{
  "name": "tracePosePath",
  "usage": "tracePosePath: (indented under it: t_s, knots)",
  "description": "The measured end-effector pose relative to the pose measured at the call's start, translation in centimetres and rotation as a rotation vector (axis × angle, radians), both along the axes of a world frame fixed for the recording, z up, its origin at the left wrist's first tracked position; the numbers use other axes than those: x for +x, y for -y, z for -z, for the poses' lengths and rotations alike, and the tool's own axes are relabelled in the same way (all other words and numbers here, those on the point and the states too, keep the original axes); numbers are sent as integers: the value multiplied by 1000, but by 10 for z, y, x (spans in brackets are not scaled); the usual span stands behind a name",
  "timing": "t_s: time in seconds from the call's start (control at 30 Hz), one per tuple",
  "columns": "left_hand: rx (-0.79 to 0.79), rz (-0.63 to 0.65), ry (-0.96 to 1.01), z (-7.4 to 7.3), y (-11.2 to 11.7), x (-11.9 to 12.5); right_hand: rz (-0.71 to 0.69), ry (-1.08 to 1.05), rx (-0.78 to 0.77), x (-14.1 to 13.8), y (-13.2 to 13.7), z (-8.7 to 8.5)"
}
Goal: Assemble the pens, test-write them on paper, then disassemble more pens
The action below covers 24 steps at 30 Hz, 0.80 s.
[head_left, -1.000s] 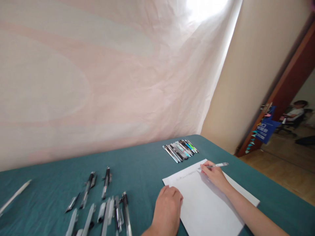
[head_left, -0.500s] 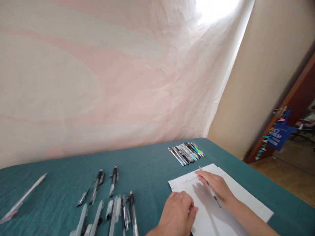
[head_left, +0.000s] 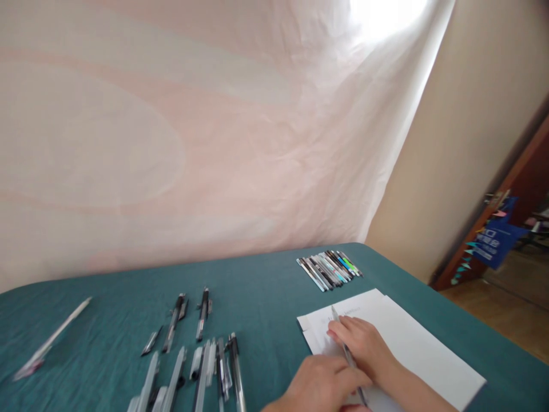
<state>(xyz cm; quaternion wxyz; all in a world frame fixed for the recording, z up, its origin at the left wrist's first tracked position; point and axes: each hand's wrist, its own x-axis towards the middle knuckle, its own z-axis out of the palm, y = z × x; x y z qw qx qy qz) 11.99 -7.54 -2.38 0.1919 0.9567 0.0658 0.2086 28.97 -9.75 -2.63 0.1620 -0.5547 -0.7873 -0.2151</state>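
Observation:
My right hand [head_left: 364, 346] rests on the white paper sheets [head_left: 412, 337] with its fingers closed on a slim clear pen [head_left: 345, 349] that points up and left, its tip near faint writing at the sheet's top. My left hand [head_left: 321, 386] sits low at the frame's bottom edge, just left of the right hand, fingers curled loosely together and touching the lower end of the pen. Whether it grips anything I cannot make out.
A teal cloth [head_left: 257, 292] covers the table. A neat row of several pens [head_left: 329, 266] lies beyond the paper. Several loose pens and caps [head_left: 193, 355] lie scattered at left, and a lone white pen [head_left: 51, 346] at far left. A pale sheet hangs behind; a doorway opens right.
My right hand drew back toward me along the paper and turned the pen from pointing right to pointing up-left. My left hand slid right to meet it. The camera shifted left.

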Motion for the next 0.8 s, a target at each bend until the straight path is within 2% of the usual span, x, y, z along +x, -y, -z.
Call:
tracePosePath:
  t_s: [0.47,0.57,0.67,0.8]
  knots:
    - [25,33,-41,3,1,5,26,-44,-106,-5,4,0]
    - [13,17,-47,0,1,3,26,-159,-156,-2,3,1]
    - [-29,-22,-30,-4,0,1,-37,-343,-211,3,5,4]
    - [-95,-83,13,-5,-1,0,-99,-620,-392,4,10,1]
